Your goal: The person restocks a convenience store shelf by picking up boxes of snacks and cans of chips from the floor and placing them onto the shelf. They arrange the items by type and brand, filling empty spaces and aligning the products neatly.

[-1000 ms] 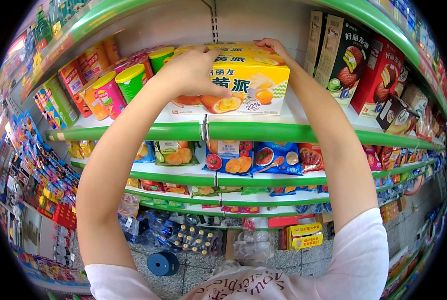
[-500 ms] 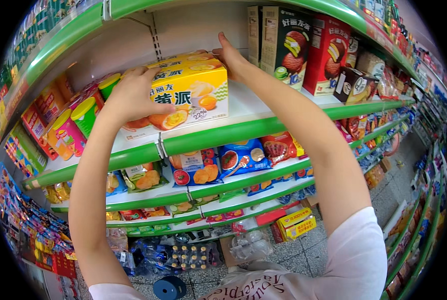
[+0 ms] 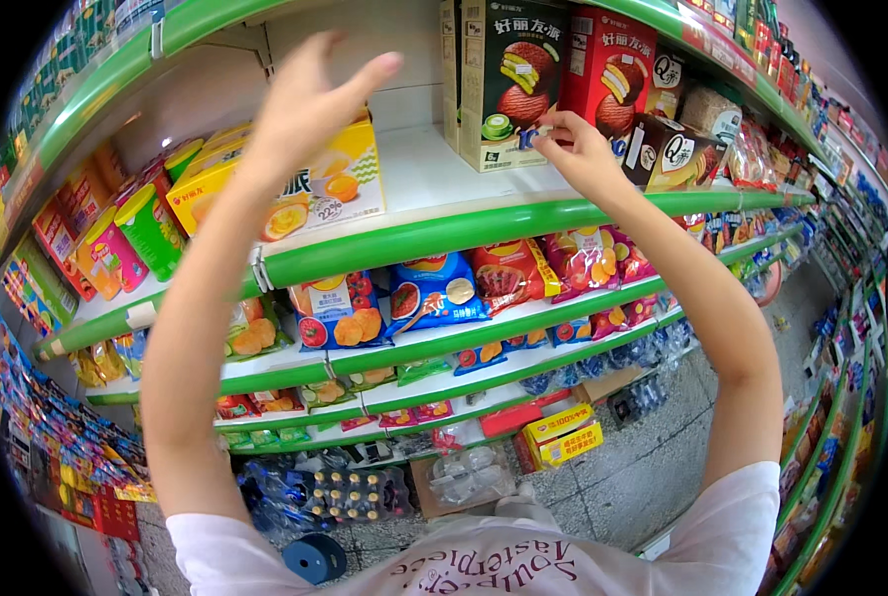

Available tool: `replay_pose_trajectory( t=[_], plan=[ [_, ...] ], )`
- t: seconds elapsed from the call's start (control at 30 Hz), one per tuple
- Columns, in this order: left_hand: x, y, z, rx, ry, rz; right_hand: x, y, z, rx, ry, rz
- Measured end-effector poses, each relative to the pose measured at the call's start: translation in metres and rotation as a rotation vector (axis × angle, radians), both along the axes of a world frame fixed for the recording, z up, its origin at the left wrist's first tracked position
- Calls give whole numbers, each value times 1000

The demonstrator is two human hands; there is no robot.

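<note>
Standing on the green-edged shelf (image 3: 484, 223), the yellow box (image 3: 305, 184) has bare shelf to its right. The left hand (image 3: 310, 99) hovers before it, fingers spread. The right hand (image 3: 578, 154) pinches the lower corner of the dark box (image 3: 504, 79), with red boxes (image 3: 618, 65) crowding its right.

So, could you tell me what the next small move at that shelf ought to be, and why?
Probably close the right hand on the tall black cardboard snack box and slide it left. Its fingers touch that box's lower corner, bare white shelf separates it from the yellow cardboard pie box, and the open left hand hovers above the yellow one.
</note>
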State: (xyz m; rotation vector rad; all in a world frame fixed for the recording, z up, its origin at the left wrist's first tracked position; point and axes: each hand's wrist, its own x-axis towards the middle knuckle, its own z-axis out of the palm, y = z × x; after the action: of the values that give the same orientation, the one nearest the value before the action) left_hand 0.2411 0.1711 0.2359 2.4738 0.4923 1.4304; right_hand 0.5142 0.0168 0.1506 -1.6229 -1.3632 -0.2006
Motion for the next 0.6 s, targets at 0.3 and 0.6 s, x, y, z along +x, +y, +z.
replay_pose_trajectory(
  t=[0.3, 0.6],
  plan=[
    [144, -16, -66, -481, -84, -211, 15, 12, 3, -21, -20, 163],
    [172, -34, -88, -720, -373, -341, 37, 20, -10, -39, 7, 265]
  ],
)
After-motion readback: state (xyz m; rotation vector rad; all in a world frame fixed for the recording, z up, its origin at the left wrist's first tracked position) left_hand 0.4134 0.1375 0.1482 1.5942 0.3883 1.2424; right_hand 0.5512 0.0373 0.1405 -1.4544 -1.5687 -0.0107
